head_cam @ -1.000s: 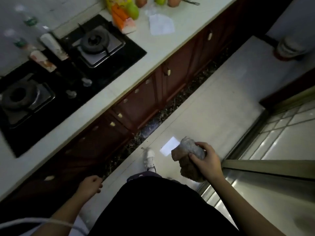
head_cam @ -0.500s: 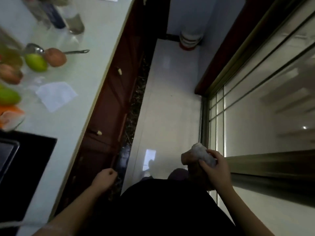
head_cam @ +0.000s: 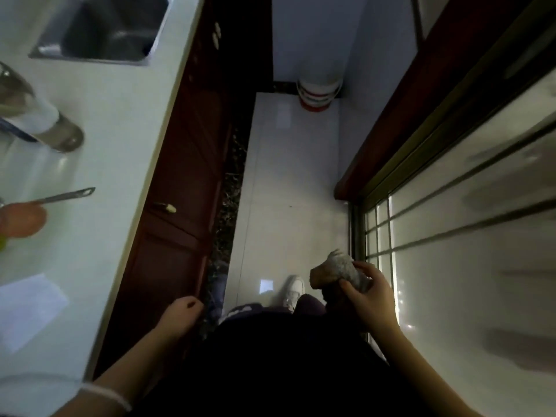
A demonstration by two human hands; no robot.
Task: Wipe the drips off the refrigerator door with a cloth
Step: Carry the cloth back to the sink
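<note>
The right hand [head_cam: 371,293] covers the lower part of the cloth [head_cam: 338,270]. On the surface [head_cam: 120,121], the orange fruit [head_cam: 21,219] and the bottle [head_cam: 36,115] are blurry and cut off by the left edge. Shapes behind the glass door [head_cam: 481,236] are too blurry to tell.

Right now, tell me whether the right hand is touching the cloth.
Touching. The head view shows the right hand with its fingers wrapped around the bunched cloth.
</note>
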